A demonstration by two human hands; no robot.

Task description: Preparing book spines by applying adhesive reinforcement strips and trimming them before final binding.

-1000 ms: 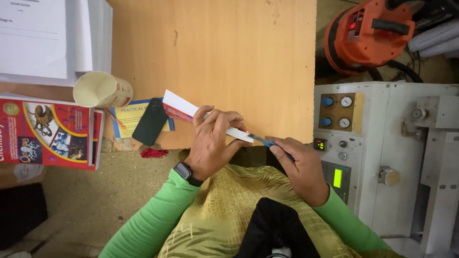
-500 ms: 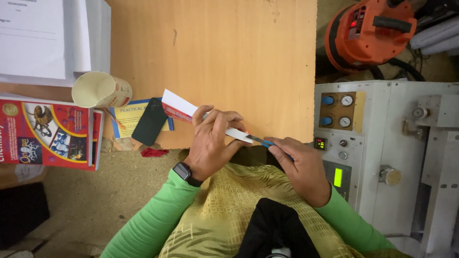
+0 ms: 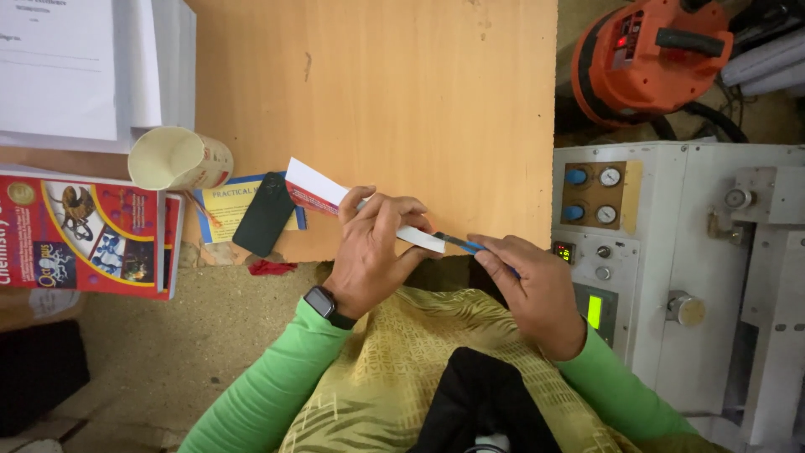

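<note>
Head view: the left hand [image 3: 373, 256] grips a white card [image 3: 335, 197] at the worktop's [image 3: 419, 101] near edge. The right hand [image 3: 532, 289] pinches a blue pen [image 3: 459, 244], its tip touching the card.

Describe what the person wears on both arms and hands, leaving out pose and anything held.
Both arms are covered by bright green long sleeves that end at the wrists. The left hand has a black smartwatch with a dark band on its wrist. The right hand is bare, with no watch or glove visible.
</note>
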